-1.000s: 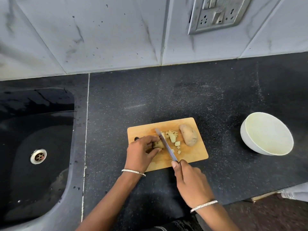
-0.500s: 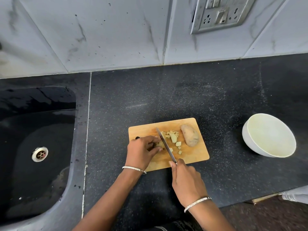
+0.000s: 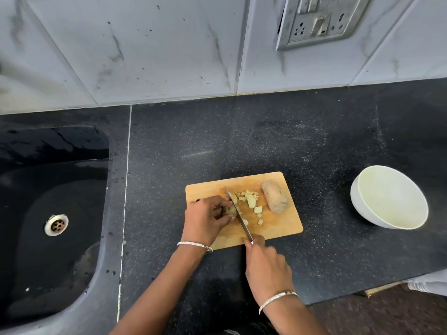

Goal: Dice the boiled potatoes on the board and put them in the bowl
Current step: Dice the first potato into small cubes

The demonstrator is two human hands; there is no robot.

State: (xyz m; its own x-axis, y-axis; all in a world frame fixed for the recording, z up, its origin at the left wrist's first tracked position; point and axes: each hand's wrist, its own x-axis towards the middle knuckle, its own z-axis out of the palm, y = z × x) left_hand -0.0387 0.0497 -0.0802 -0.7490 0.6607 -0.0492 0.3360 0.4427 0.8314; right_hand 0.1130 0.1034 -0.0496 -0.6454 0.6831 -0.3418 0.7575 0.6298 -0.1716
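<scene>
Left hand point(image 3: 205, 223), fingers curled, pinches a potato piece point(image 3: 231, 210) beside the knife point(image 3: 242, 221); right hand point(image 3: 266, 267) seemingly grips its handle.

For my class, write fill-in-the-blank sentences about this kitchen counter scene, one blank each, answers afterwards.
The right hand grips the steel kitchen knife; the left hand steadies a partly cut ____. The round white bowl is ____. On the rectangular wooden cutting board lies ____ whole brown potato. The black sink sits on the board's ____ side.
Missing words: potato, empty, one, left.
</scene>
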